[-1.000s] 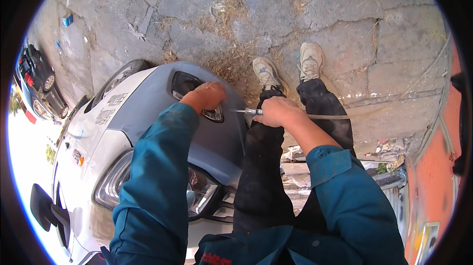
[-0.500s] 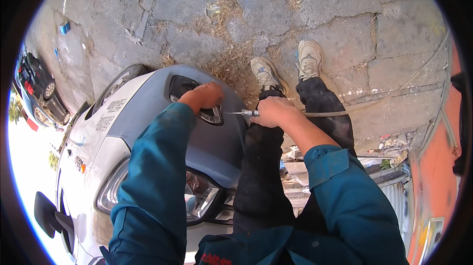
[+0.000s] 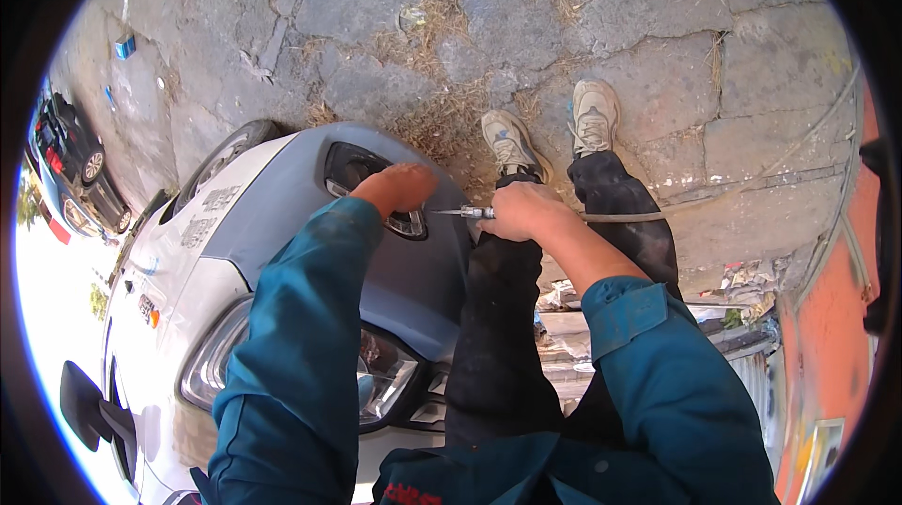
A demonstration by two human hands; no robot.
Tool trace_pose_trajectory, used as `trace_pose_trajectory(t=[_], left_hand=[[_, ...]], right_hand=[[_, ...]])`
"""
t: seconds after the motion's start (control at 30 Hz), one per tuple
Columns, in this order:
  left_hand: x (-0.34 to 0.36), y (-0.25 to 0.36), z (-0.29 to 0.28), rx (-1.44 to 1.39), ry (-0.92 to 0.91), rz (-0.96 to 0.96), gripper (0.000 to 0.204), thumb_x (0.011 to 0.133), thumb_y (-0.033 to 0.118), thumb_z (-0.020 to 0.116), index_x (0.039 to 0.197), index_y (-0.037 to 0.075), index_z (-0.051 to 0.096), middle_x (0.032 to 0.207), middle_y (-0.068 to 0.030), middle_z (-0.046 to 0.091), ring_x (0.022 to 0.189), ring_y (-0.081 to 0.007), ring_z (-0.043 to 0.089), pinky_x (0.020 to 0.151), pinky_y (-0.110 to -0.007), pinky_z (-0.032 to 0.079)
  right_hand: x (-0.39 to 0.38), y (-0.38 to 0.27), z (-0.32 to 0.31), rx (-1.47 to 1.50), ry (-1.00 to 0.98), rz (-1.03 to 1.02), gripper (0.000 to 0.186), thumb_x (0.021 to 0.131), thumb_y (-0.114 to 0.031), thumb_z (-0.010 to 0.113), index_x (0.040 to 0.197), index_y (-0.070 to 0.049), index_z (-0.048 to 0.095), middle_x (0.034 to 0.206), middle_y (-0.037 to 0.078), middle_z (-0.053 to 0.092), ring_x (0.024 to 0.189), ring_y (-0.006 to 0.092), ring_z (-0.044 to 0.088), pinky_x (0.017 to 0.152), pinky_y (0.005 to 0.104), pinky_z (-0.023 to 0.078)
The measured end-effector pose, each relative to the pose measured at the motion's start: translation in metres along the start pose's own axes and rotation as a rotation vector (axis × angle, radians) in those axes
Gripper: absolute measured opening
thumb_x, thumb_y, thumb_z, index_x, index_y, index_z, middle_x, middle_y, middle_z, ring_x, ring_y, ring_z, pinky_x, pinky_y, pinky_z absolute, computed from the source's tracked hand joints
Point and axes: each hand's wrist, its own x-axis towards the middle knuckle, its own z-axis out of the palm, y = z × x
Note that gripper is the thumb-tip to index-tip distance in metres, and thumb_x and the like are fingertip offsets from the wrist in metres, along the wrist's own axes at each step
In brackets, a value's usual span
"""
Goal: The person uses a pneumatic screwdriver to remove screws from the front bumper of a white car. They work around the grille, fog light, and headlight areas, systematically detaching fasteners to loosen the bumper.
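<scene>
My left hand (image 3: 406, 187) is closed, its fingers curled down over the fog light recess (image 3: 352, 165) and the grey-blue bumper corner (image 3: 402, 272). Whatever its fingertips hold, if anything, is hidden. In my right hand (image 3: 526, 208) is an air blow gun (image 3: 477, 213), its thin metal nozzle pointing left at the recess's lower end. The nozzle tip is a short way from the bumper and from my left hand. A pale air hose (image 3: 625, 217) runs out to the right behind my right fist.
The car's headlight (image 3: 385, 381), front wheel (image 3: 225, 153) and side mirror (image 3: 83, 406) are near me on the left. My shoes (image 3: 594, 118) stand on cracked paving (image 3: 648, 54). The hose curves to an orange wall (image 3: 832, 317). Other cars (image 3: 80, 157) are parked far left.
My left hand has slid slightly right and up along the bumper corner. My right hand and the blow gun have hardly moved.
</scene>
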Motion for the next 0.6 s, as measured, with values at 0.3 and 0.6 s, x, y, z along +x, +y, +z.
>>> trace_pose_trajectory(t=[0.3,0.6], left_hand=[[0.022,0.021,-0.016,-0.064,-0.287,-0.011,0.027,0.098,0.011,0.07,0.122,0.002,0.076,0.126,-0.026,0.079,0.124,-0.0474,0.074,0.101,-0.056,0.059],[-0.02,-0.022,-0.023,-0.458,0.214,-0.097,0.021,0.103,0.02,0.071,0.117,0.004,0.068,0.12,-0.0221,0.074,0.117,-0.0475,0.069,0.099,-0.055,0.055]], right_hand=[[0.007,0.008,0.004,-0.021,-0.006,-0.005,0.064,0.104,-0.06,0.075,0.137,-0.006,0.081,0.141,0.02,0.079,0.134,0.0396,0.074,0.112,0.0529,0.059],[0.011,0.01,0.006,-0.029,0.002,-0.022,0.063,0.105,-0.06,0.074,0.136,-0.005,0.082,0.14,0.019,0.079,0.133,0.0399,0.074,0.112,0.0539,0.059]])
